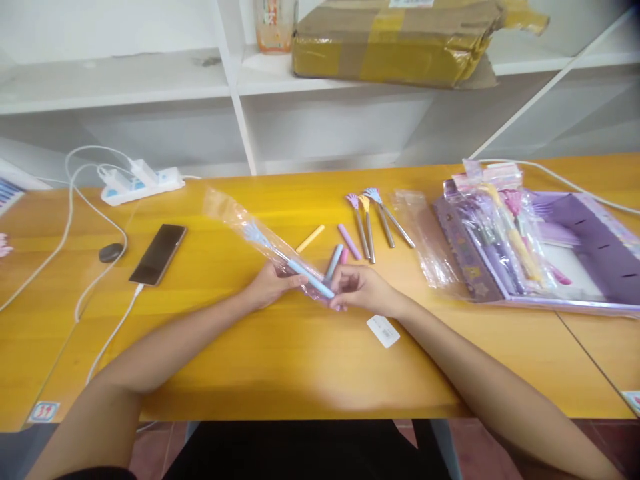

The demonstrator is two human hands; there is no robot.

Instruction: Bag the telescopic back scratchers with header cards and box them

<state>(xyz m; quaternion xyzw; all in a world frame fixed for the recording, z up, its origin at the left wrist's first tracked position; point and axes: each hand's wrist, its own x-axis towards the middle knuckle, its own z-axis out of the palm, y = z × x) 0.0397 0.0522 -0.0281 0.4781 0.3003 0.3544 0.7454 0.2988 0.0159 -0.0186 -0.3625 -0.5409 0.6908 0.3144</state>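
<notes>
A blue back scratcher [310, 279] with a small hand-shaped head lies slanted inside a clear plastic bag [233, 212]. My left hand [273, 285] is closed around the bag and the middle of the back scratcher. At its handle end, my right hand [363, 288] pinches the bag's lower end, fingers curled. Just behind my right hand are a blue handle tube [333, 261] and a pink one, partly hidden. A yellow tube [311, 238] and a purple tube [349, 241] lie beyond. Several metal rods with hand-shaped heads [367, 227] rest further back.
On the right, a purple box [590, 250] holds bagged back scratchers, with empty clear bags [425, 240] beside it. A white label card [383, 331] lies near my right forearm. A charging phone [158, 255] and a power strip [143, 185] are on the left. Shelves with a taped carton [395, 43] stand behind.
</notes>
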